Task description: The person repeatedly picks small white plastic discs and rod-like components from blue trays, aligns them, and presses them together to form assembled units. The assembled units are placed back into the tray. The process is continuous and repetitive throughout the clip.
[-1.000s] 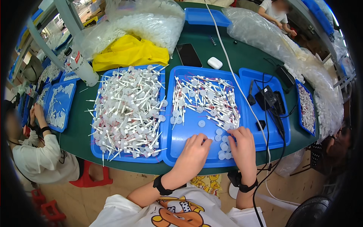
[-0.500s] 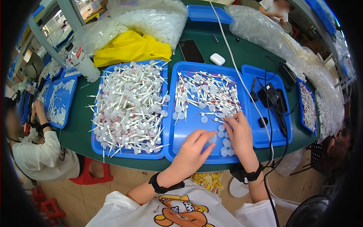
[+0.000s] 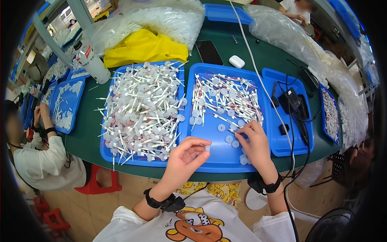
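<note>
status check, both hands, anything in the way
Left hand pinching translucent disc. Right hand at white sticks, grip unclear. Loose discs beside right hand. White cable clear of both hands.

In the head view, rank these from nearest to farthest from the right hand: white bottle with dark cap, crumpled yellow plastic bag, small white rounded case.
From the right hand:
1. Small white rounded case: ahead, slightly left.
2. Crumpled yellow plastic bag: farther off, ahead and left.
3. White bottle with dark cap: farthest, left of the bag.
</note>
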`<state>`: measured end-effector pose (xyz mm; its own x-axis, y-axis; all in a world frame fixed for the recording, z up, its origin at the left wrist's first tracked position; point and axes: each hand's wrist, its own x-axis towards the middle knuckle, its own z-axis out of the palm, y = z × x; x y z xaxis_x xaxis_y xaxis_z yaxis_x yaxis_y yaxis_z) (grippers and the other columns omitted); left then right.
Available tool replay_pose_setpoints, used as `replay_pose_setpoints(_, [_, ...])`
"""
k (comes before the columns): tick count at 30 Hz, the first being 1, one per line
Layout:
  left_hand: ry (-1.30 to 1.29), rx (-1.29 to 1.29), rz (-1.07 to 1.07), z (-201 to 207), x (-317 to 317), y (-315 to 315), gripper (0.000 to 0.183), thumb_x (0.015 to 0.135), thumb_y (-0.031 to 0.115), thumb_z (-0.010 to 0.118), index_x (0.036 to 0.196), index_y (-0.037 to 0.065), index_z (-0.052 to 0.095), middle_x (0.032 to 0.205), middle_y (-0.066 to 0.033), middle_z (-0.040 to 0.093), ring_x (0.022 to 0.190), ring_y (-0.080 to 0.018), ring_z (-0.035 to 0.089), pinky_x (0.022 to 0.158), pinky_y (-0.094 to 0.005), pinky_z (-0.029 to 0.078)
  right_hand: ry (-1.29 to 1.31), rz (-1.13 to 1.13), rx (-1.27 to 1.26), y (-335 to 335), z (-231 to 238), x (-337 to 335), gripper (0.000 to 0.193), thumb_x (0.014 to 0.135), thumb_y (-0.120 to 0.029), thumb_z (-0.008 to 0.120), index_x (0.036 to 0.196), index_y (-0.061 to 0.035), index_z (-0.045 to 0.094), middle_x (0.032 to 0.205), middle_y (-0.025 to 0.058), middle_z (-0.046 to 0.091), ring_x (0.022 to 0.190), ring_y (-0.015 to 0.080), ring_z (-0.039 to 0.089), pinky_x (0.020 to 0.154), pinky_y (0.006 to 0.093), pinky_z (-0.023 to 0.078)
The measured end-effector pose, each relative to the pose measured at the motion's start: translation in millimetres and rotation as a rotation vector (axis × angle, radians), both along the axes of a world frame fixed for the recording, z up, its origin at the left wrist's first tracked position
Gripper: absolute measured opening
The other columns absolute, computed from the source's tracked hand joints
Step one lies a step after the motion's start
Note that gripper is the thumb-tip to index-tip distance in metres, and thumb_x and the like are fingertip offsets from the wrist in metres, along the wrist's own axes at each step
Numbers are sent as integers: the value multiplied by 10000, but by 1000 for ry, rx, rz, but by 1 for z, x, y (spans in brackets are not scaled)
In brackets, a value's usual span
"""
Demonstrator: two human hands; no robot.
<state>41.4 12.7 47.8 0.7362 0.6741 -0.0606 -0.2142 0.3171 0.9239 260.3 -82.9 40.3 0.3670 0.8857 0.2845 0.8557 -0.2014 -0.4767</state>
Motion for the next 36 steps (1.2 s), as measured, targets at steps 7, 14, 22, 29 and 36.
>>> replay_pose_setpoints(7, [-42,-128,27,11,-10,5,285,922,-2,629,1201,-39,583,1173,-102,612,1057,-177,610,967,-324,468,95,-49,68,-18,42,-27,127,802,-29,742,916,-39,686,841,96,644,819,285,603,725,362,478])
replay_pose_setpoints(14, [-150,-136,-95,7,-18,11,351,972,6,591,1312,-51,527,1298,-126,586,1154,-181,600,1025,-318,469,112,295,182,-26,80,-52,291,750,48,754,1025,-41,718,876,60,653,779,242,579,680,345,444])
replay_pose_setpoints(22, [-153,-222,-121,17,-25,9,314,944,8,617,1251,-46,586,1236,-142,612,1039,-187,630,948,-330,503,84,295,177,-23,78,-55,320,719,80,750,1016,-38,728,878,59,649,765,244,555,664,332,437])
replay_pose_setpoints(29, [-119,-27,-161,9,-23,11,324,936,-62,618,1259,-62,595,1201,-89,605,1154,-163,598,1004,-300,484,-274,298,179,-28,79,-56,370,655,-21,744,1024,-44,742,931,34,661,825,218,563,674,351,447])
replay_pose_setpoints(36, [-40,-176,-156,11,-22,11,324,964,-19,602,1285,-54,570,1189,-109,639,1081,-172,647,949,-288,520,-437,314,278,-35,77,-64,358,664,-89,734,1020,-69,764,1039,29,691,905,204,579,708,350,461])
